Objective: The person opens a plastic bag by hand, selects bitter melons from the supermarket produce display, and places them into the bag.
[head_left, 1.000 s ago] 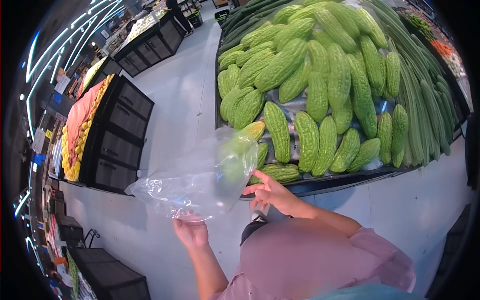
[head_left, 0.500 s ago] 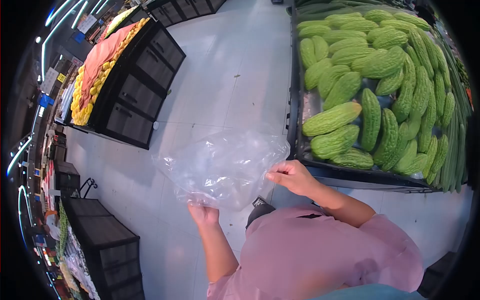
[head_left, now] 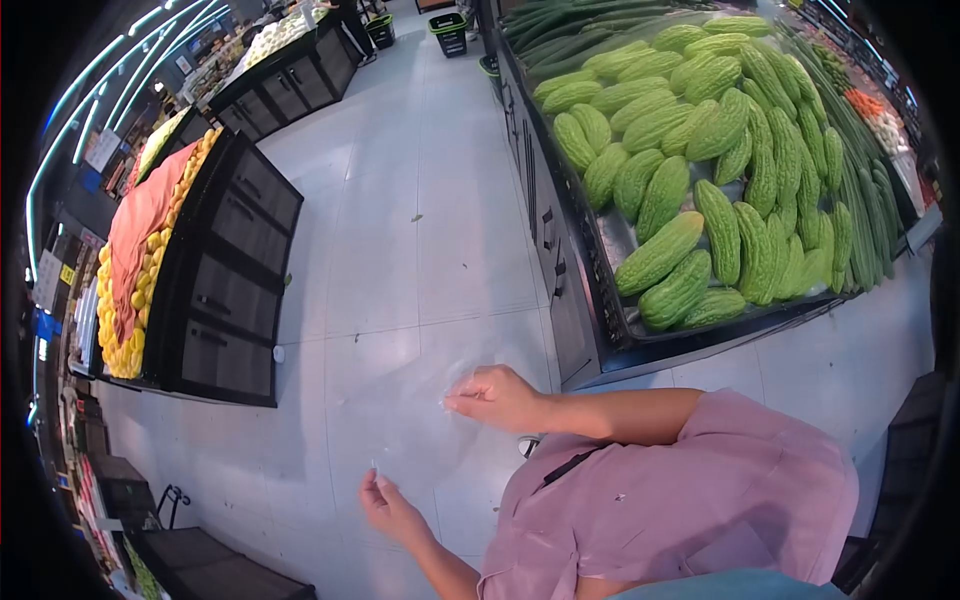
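Observation:
A thin clear plastic bag (head_left: 425, 420) hangs spread in front of me, so see-through that its outline barely shows against the floor. My right hand (head_left: 496, 398) pinches one edge of it between thumb and fingers. Lower and to the left, my left hand (head_left: 392, 508) is closed on another part of the bag, with a small bit of film standing up at the fingertips. Pale green bitter melons (head_left: 660, 255) lie piled on the display to the right, apart from both hands.
The black-edged produce stand (head_left: 600, 340) holds the melons, with long dark green vegetables (head_left: 868, 225) beside them. Across the aisle, yellow fruit (head_left: 125, 350) and an orange cloth (head_left: 145, 235) top another stand. Shopping baskets (head_left: 449, 38) and people's legs appear far ahead.
The view has swung, showing more of the aisle ahead. My right hand has moved left and down, and my left hand down. The bag, puffed and shiny before, now looks flatter and fainter.

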A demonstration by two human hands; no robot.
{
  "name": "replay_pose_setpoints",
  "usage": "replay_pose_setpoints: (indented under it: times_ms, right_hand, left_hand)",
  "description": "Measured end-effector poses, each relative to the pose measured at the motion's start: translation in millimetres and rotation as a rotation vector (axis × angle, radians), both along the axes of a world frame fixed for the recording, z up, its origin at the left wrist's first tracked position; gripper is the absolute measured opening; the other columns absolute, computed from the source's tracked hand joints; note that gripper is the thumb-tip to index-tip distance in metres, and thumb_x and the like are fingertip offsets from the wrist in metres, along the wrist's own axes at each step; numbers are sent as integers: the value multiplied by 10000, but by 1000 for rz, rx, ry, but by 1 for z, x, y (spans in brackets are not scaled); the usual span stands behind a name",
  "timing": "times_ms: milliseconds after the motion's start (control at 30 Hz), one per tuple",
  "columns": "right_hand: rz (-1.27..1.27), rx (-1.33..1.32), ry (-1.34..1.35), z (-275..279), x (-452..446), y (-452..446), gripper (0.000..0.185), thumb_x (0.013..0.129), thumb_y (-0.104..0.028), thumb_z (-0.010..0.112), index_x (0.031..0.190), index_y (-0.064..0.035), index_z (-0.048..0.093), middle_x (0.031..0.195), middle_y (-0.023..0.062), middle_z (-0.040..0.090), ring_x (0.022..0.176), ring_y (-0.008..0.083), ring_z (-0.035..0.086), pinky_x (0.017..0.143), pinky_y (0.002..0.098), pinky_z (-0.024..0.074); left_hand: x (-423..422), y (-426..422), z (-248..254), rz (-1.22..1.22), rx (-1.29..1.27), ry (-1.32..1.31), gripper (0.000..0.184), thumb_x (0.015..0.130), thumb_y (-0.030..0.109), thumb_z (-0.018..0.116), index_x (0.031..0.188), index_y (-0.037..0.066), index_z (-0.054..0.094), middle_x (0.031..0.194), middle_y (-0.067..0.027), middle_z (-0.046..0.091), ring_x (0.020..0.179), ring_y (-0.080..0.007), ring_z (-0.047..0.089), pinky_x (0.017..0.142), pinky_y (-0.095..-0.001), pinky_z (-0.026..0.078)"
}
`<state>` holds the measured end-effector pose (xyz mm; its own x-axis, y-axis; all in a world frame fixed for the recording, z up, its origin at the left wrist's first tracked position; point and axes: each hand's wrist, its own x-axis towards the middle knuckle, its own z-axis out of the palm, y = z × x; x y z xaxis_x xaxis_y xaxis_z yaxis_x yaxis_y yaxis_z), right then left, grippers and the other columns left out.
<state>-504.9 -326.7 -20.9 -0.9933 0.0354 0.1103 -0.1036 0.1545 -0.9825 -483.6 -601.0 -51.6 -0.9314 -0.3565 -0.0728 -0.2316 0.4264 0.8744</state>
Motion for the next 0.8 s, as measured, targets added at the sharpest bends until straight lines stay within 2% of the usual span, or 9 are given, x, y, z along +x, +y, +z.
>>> replay_pose_setpoints:
  times_ms: [33,133,167,200,267,367,500,667,800]
  right_hand:
    - [-15,75,67,1,-8,-7,140,917,-166,718,951,-32,740,834,90,705,785,188,655,703,314,513]
    - [-5,206,247,-3,-34,-27,132,881,-176,717,895,-45,737,847,100,682,816,248,654,705,364,524]
    - [29,261,352,-4,-41,-31,134,864,-183,712,860,-51,733,851,95,667,837,263,646,707,386,527]
    - [14,258,358,-2,-47,-32,134,864,-183,712,860,-51,733,851,95,667,837,263,646,707,386,527]
    - [180,470,435,4,-57,-32,138,842,-193,700,804,-61,716,881,74,646,907,251,623,725,401,531]
    - [255,566,398,-5,-83,-26,120,817,-180,687,785,-66,709,897,63,642,956,250,607,741,396,532]
    - [267,678,386,-17,-128,-15,125,793,-191,691,764,-69,704,901,69,646,962,253,610,739,393,532]
    - [295,729,242,-18,-180,15,161,825,-224,683,811,-65,706,943,95,668,978,272,617,764,402,533]
    - [331,749,51,-1,-222,52,172,863,-266,678,871,-99,719,1001,122,733,1061,312,671,740,408,552]
  left_hand:
    - [-5,8,8,-204,169,-83,499,1011,242,556,1436,6,439,1163,-131,632,877,-156,609,715,-285,493]
    - [-22,55,42,-414,382,-25,541,1012,257,573,1461,7,405,1022,-85,674,775,-138,635,659,-258,496]
    - [-29,67,57,-445,418,-37,645,1008,316,589,1517,29,316,1149,-135,633,929,-184,661,743,-298,545]
    - [-38,69,59,-459,412,-34,645,1008,316,589,1517,29,316,1149,-135,633,929,-184,661,743,-298,545]
    - [-58,74,59,-461,635,-76,766,996,344,614,1569,54,197,1277,-196,556,1053,-244,645,848,-367,566]
    - [-91,77,52,-513,704,-168,822,984,342,632,1587,70,143,1352,-231,484,1104,-284,622,911,-425,556]
    - [-145,105,48,-504,498,-215,810,985,325,630,1578,58,147,1322,-215,513,1092,-273,625,915,-424,553]
    - [-228,136,29,-432,500,-248,580,1022,280,567,1484,5,351,1259,-200,571,1070,-262,634,857,-403,587]
    - [-281,167,23,-379,570,-155,506,1033,280,548,1435,-4,429,1256,-202,583,1070,-263,639,808,-389,602]
